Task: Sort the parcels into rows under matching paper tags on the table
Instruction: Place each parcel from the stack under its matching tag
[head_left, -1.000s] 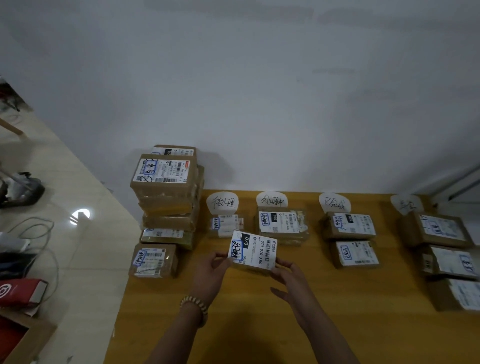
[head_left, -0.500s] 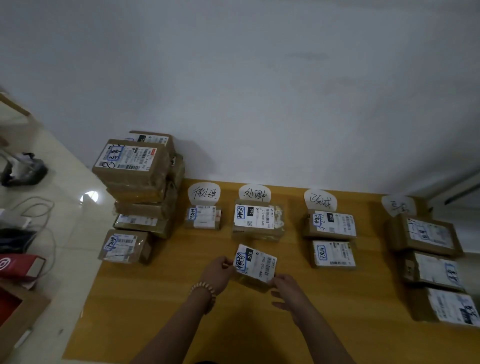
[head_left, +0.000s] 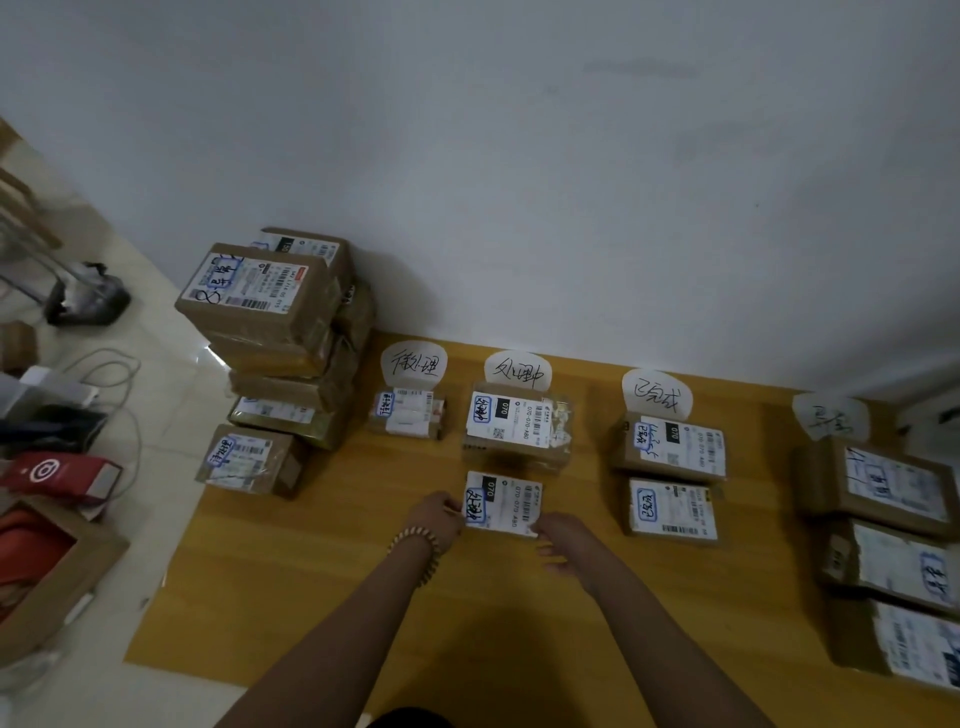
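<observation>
The left hand (head_left: 435, 519) pinched the parcel (head_left: 503, 501), the right hand (head_left: 566, 543) touched it loose-fingered; it was probably best squared parallel to the table's (head_left: 311, 597) far edge.

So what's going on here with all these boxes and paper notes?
A person is sorting parcels into rows under handwritten paper tags on a wooden table. Both hands are on a small parcel lying in the second row, just below the larger parcel under the second tag. The left hand holds its left edge; the right hand touches its near right corner. A stack of parcels stands on the left.
</observation>
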